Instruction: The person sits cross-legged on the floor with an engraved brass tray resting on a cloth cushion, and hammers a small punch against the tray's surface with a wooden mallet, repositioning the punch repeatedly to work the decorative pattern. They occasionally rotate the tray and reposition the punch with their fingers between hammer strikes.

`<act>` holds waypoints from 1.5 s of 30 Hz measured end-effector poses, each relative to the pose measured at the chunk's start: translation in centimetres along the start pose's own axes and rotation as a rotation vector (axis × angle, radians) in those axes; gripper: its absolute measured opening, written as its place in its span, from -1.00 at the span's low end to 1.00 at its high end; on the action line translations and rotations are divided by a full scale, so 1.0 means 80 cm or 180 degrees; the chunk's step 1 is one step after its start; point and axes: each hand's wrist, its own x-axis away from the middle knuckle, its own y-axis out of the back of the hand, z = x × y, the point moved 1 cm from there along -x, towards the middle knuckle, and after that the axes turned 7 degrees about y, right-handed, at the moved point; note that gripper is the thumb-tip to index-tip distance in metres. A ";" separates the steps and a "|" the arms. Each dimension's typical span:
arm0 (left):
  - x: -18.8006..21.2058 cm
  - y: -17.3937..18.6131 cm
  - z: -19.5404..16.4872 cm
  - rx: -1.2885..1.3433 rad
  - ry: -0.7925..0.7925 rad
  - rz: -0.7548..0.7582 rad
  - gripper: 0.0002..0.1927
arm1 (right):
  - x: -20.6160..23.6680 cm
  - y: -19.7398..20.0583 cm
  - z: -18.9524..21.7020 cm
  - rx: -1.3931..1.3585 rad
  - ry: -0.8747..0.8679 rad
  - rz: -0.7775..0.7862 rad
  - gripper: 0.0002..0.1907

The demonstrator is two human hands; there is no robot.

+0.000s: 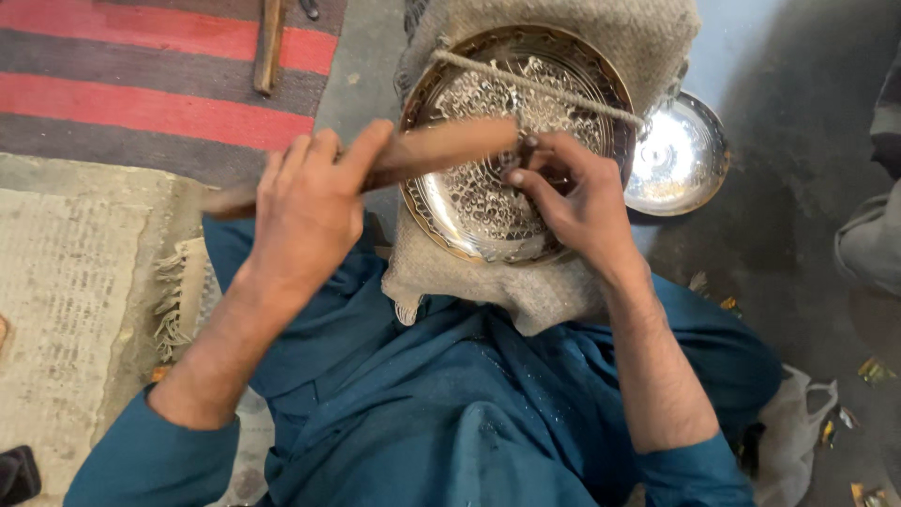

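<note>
1. Sitting low on a grey concrete floor (pixel 798 141), with a red-and-dark striped rug (pixel 141 103) lying at the upper left and a pale woven mat (pixel 66 282) lying below it.
2. Propping a round engraved metal plate (pixel 479 202) on a coarse sackcloth pad (pixel 535 296) over the lap, tilted toward the camera, with a rope (pixel 535 86) running across its upper half.
3. Clenching the left hand (pixel 305 211) around a wooden mallet (pixel 441 145), which is lying almost level above the plate's left side and blurring slightly.
4. Pinching a small dark punch (pixel 526 150) in the fingers of the right hand (pixel 572 202), with its tip sitting on the patterned centre and the heel of the hand resting on the plate.
5. Judging by the pose, working in the striking stage: mallet end hanging just beside the punch's head.
6. Judging further, needing a square landing on that head, with the punch staying steady and upright on the pattern line, not skidding across finished ornament.
7. Leaving a plain shiny bowl (pixel 676 155) on the floor just right of the pad, partly tucked behind it.
8. Leaving a long wooden tool (pixel 269 42) well apart on the rug, untouched.
</note>
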 end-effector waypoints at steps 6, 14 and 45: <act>0.004 0.000 -0.007 0.1046 0.0404 0.0420 -0.21 | 0.002 -0.002 -0.004 0.0100 0.0360 0.0041 -0.68; -0.001 0.002 -0.014 0.1478 0.0224 0.0376 -0.18 | 0.003 -0.007 -0.003 0.0174 0.0419 0.0049 -0.69; -0.004 -0.004 -0.012 0.0114 -0.0251 -0.0355 -0.24 | 0.006 -0.006 0.003 0.0481 0.0367 -0.0004 -0.74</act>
